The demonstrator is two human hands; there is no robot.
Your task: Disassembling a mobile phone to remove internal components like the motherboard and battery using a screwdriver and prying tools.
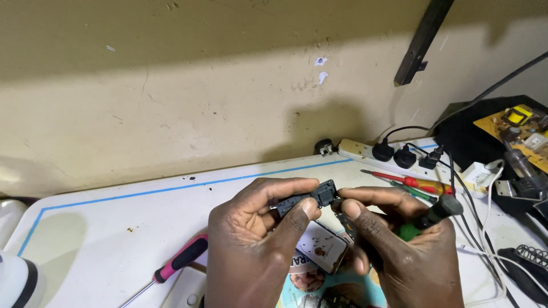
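My left hand [260, 239] pinches a small black plastic part [311, 197] between thumb and fingers, held above the white table [114, 228]. My right hand [405, 251] touches the same part's right end with its fingertips and also grips a screwdriver with a black and green handle [431, 217] in its palm. Below both hands lies a small rectangular device with a pale face [322, 246] on a printed sheet.
A pink-handled screwdriver [180, 259] lies at the lower left. Red and green screwdrivers [408, 183] rest near a white power strip [371, 151] with black plugs. A circuit board [516, 128], cables and a black box crowd the right. The wall runs behind the table.
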